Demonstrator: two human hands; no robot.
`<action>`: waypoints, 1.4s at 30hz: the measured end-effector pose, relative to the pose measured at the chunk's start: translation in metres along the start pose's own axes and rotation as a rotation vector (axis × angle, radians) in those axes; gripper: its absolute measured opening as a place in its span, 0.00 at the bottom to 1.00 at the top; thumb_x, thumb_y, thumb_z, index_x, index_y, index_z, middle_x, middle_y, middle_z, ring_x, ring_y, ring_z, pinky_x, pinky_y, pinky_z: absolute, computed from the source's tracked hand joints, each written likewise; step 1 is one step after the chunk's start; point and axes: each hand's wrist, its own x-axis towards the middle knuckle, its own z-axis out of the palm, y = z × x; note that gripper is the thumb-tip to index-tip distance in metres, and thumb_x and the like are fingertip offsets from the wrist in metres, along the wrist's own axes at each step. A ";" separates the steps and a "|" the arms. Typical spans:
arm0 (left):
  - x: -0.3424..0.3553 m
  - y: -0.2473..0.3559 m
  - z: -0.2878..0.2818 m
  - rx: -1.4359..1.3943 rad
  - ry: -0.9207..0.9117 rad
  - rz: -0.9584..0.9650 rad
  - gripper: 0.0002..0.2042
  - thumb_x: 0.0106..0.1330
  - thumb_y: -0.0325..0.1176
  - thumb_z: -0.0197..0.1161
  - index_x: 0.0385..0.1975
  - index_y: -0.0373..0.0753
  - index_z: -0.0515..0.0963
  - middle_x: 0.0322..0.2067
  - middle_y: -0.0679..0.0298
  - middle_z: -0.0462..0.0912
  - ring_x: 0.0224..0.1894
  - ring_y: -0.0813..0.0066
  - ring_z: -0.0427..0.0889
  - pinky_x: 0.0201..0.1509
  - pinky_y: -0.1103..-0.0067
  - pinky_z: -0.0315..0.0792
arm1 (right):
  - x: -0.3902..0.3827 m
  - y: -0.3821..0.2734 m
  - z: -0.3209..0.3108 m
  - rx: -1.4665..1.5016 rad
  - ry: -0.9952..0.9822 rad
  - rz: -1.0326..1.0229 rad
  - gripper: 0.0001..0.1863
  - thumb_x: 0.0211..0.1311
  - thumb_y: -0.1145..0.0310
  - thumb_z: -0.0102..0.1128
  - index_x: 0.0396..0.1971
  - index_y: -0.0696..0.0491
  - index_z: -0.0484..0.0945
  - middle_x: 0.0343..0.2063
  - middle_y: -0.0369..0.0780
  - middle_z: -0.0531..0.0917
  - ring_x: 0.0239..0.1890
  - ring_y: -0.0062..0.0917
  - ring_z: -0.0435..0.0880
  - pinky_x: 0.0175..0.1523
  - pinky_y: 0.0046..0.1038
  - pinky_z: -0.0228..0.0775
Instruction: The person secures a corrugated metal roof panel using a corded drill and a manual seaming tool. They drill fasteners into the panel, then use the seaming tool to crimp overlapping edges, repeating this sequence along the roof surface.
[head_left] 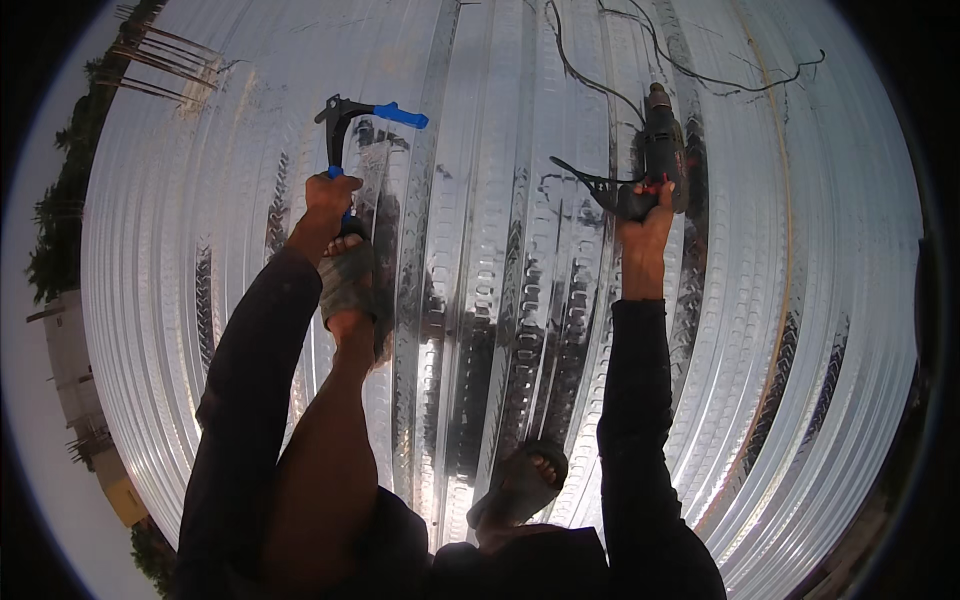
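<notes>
My left hand (328, 200) is closed around one handle of a hand riveter (338, 140). Its other blue-gripped handle swings out to the right, so the tool's arms stand apart. Over on the right, my right hand (648, 230) grips a dark corded power drill (662, 145), fingers near its red trigger. The drill's chuck points away from me, and its body is at or just over the ribbed metal sheeting (480, 130). I cannot make out a rivet in the riveter or whether a bit sits in the chuck.
Black cable (575, 65) trails across the far sheeting, and a yellowish line (788, 200) runs along the right. My sandalled left foot (348, 280) is by the riveter; my right foot (525, 480) is nearer. Rusty rods (165, 60) jut at the far left edge, with buildings (75, 365) beyond.
</notes>
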 end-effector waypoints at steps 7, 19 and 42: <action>-0.037 -0.018 -0.030 -0.035 -0.090 -0.031 0.09 0.54 0.23 0.70 0.20 0.36 0.74 0.15 0.65 0.73 0.13 0.76 0.69 0.15 0.73 0.60 | -0.086 -0.052 -0.026 -0.024 0.015 0.073 0.20 0.74 0.50 0.56 0.49 0.52 0.74 0.29 0.37 0.79 0.24 0.20 0.74 0.30 0.26 0.73; -0.060 -0.108 -0.031 0.389 -0.135 0.331 0.15 0.58 0.43 0.69 0.24 0.35 0.79 0.22 0.56 0.82 0.24 0.62 0.83 0.32 0.64 0.75 | -0.428 -0.176 -0.114 -0.526 0.249 -0.021 0.19 0.72 0.50 0.57 0.52 0.49 0.77 0.27 0.34 0.79 0.18 0.17 0.77 0.22 0.18 0.74; -0.290 -0.145 -0.093 -1.082 -1.118 -0.295 0.20 0.76 0.38 0.56 0.58 0.28 0.68 0.56 0.43 0.77 0.58 0.55 0.80 0.66 0.64 0.76 | -0.607 -0.058 0.072 -1.610 -0.184 -0.281 0.25 0.67 0.52 0.66 0.42 0.64 0.81 0.27 0.44 0.85 0.19 0.20 0.80 0.24 0.20 0.73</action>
